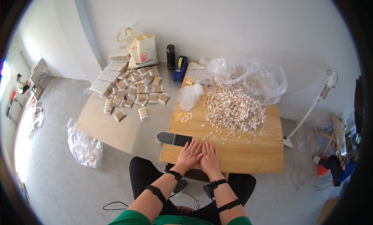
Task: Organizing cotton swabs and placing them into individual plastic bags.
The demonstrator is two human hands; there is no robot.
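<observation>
Neither grip holds anything that I can make out: from the head view my left hand (189, 154) and right hand (209, 155) lie flat, palms down, side by side and touching on the near edge of the wooden worktop (248, 157). Whether a few cotton swabs sit pressed beneath the palms I cannot tell.

Just beyond my fingertips lie stray swabs, and farther out spreads the big pile of cotton swabs (235, 108), in front of a crumpled clear plastic bag (252, 79). A dark flat sleeve (174, 138) sits just left of my left hand.

My worry is that the loose swabs near the edge could roll off onto the floor if a palm slides, since they are light and round.
</observation>
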